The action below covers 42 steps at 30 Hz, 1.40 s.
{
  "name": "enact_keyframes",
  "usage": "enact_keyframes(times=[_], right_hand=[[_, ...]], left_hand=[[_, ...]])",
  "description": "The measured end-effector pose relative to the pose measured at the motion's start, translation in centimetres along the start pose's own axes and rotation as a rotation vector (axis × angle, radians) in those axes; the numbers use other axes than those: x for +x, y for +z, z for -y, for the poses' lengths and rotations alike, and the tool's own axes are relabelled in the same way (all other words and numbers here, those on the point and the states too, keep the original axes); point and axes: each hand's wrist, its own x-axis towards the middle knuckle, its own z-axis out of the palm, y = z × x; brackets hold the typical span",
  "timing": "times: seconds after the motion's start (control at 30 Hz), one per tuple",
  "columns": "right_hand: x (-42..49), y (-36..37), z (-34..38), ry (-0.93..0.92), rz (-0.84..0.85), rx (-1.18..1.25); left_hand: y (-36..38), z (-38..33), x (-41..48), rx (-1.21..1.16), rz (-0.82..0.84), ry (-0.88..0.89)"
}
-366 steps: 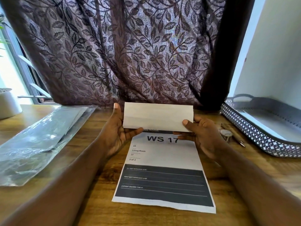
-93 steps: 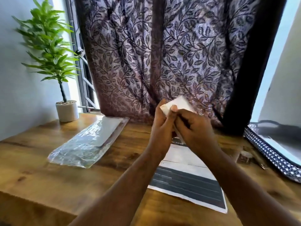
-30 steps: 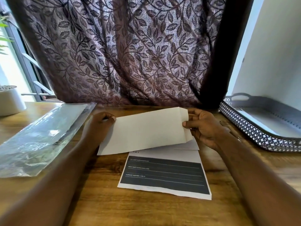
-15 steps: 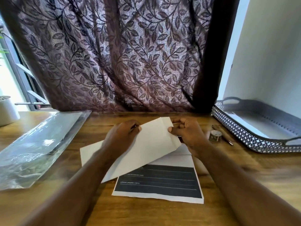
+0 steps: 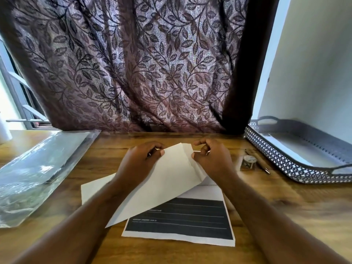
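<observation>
The envelope has swung from nearly level to diagonal since a second ago. Head view: its long axis is running near-left to far-right, with the flap end pointing away. It is plain white and is covering the top of the printed sheet. The left hand is pinching its upper edge and the right hand is pinching the flap. Bare table is lying open before the tape roll and tray.

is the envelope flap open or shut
Open. The envelope flap stands out past its crease, not folded down on the body. The right hand pinches it; the left hand grips the mouth edge.
</observation>
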Motion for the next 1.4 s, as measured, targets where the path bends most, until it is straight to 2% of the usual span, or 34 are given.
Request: enact_keyframes(times=[0.2,0.43,0.77,0.9,0.97,1.1,1.27,1.4], right_hand=[[-0.4,0.1,0.6,-0.063,-0.055,-0.104],[-0.8,0.5,1.2,0.047,0.034,0.118],[-1.5,-0.2,2.5,0.285,0.288,0.474],[-1.5,-1.2,2.6,0.444,0.593,0.599],[-1.6,-1.2,2.4,0.460,0.707,0.586],[-2.0,-0.7,2.4,0.399,0.777,0.628],[-1.9,-1.1,2.8,0.306,0.793,0.897],[-1.5,-1.7,2.7,0.255,0.715,0.887]], left_hand=[[0.3,0.0,0.1,0.002,0.003,0.002],[0.2,-0.3,0.1,0.024,0.003,0.017],[-0.4,-0.7,0.2,0.133,-0.010,0.025],[-1.0,-1.0,0.3,0.113,-0.027,0.058],[-1.2,-1.2,0.2,0.125,-0.023,0.106],[-1.3,-1.5,0.0,0.154,-0.028,0.225],[-2.2,-2.4,-0.1,0.364,-0.190,0.440],[-2.0,-2.4,0.0,0.452,-0.017,0.567]])
